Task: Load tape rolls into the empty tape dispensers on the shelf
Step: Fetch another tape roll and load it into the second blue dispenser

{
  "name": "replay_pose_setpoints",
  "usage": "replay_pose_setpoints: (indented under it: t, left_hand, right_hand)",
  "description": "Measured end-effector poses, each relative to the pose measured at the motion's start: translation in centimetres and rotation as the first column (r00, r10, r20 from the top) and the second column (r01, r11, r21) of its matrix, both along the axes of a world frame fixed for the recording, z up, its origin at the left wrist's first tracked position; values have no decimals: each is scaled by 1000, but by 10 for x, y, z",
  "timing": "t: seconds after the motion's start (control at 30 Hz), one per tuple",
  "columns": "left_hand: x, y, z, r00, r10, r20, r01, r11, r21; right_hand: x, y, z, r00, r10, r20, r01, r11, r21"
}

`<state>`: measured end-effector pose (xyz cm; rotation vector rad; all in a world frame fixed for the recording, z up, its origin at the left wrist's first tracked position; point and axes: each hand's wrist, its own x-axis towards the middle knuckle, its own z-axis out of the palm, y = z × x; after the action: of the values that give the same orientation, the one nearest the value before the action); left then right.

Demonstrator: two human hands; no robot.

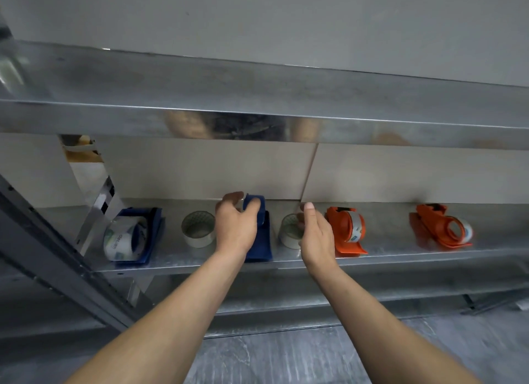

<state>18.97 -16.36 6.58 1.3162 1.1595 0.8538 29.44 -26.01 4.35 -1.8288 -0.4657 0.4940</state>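
Left hand grips empty dispenser by its top. Right hand curls round roll at its 3 o'clock. I judge the roll light, stiff and slick, so I'd hook fingers through the core.

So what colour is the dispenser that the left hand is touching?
Dark blue; the dispenser shows best in the head view.

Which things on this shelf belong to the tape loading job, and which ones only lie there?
Job: empty blue dispenser, held by left hand; loose roll at right hand; second loose roll.
Lying about: loaded blue dispenser; loaded orange dispenser; second loaded orange dispenser.
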Motion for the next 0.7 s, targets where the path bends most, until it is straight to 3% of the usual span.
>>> replay_pose_setpoints:
  t: [0.33,0.7]
  left_hand:
    - [29,-55,9,996,53,68,-59,995,78]
    - [104,-163,20,995,-82,49,75,988,135]
  right_hand:
    - [16,-56,20,997,13,-79,-5,995,102]
    - [85,-164,35,991,-55,-120,80,973,217]
